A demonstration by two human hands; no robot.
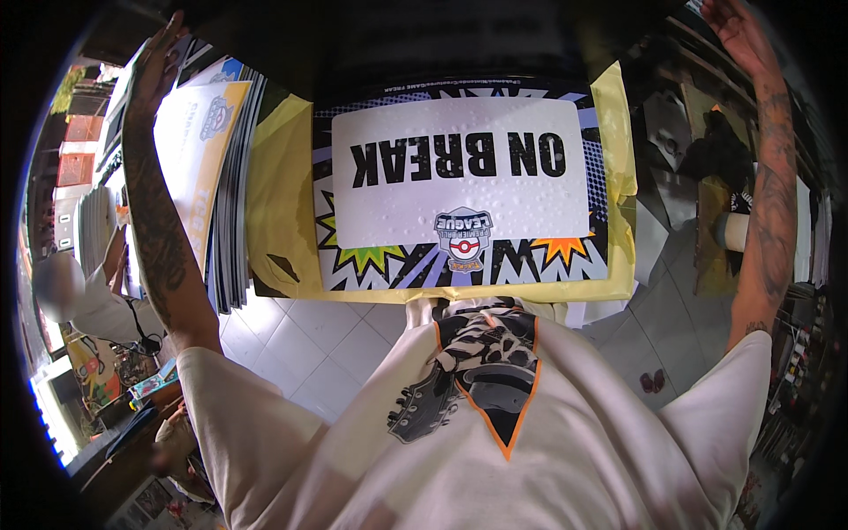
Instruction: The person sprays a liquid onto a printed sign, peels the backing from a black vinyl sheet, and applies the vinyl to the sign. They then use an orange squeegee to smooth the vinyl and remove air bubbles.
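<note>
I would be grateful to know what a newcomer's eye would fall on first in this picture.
Probably the printed sign at upper centre, its bold black lettering upside down, lying on yellow sheeting. Next, the person's left hand and right hand, far apart near the top corners. A stack of boards also stands out, left of the sign.

Left arm (163,212) and right arm (770,194) spread wide, reaching far. Left hand (157,66) edge-on, fingers extended; right hand (740,37) unclenched, at far right.
</note>
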